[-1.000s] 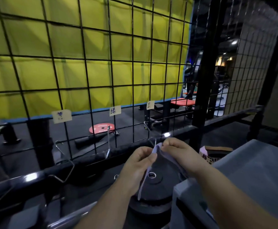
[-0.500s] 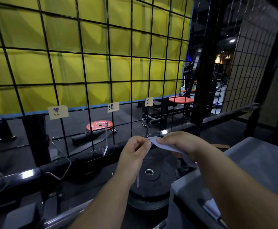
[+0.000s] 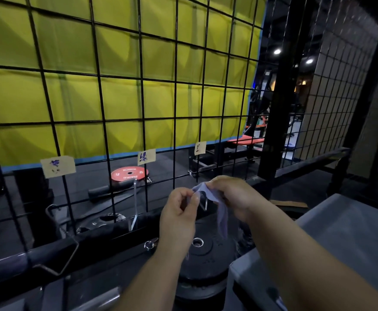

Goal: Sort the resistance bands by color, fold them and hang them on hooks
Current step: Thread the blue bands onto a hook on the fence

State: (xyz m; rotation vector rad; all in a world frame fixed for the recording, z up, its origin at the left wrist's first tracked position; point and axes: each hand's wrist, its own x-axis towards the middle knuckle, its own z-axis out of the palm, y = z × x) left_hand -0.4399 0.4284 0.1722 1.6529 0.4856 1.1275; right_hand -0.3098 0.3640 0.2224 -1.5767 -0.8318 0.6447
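Room: we face a black wire grid (image 3: 176, 102) in a dim gym, with a yellow curtain (image 3: 120, 95) hanging behind it.
Grip: our left hand (image 3: 179, 217) and right hand (image 3: 230, 196) each pinch the top edge of a pale lilac resistance band (image 3: 222, 213), fingers curled tight on it. The two hands are close together, just in front of the grid.
Band: it spans the short gap between our two pinches, then droops in a loose fold below our right hand.
Between the hands: a silver hook (image 3: 204, 202) shows just behind the band. We cannot tell whether the band touches it.
Below the grip: a black weight plate (image 3: 208, 259) lies flat, with a metal ring at its centre.
Left of the grip: a second silver hook (image 3: 135, 205) hangs from the grid.
Above the grip: three paper tags with handwritten marks are stuck to the grid, one above our right hand (image 3: 200, 148), one further left (image 3: 146, 157), and one far left (image 3: 57, 166).
Beyond the grid: a red weight plate (image 3: 129, 173) lies on the dark floor.
Right of the grip: a grey box (image 3: 345, 234) sits near our right forearm.
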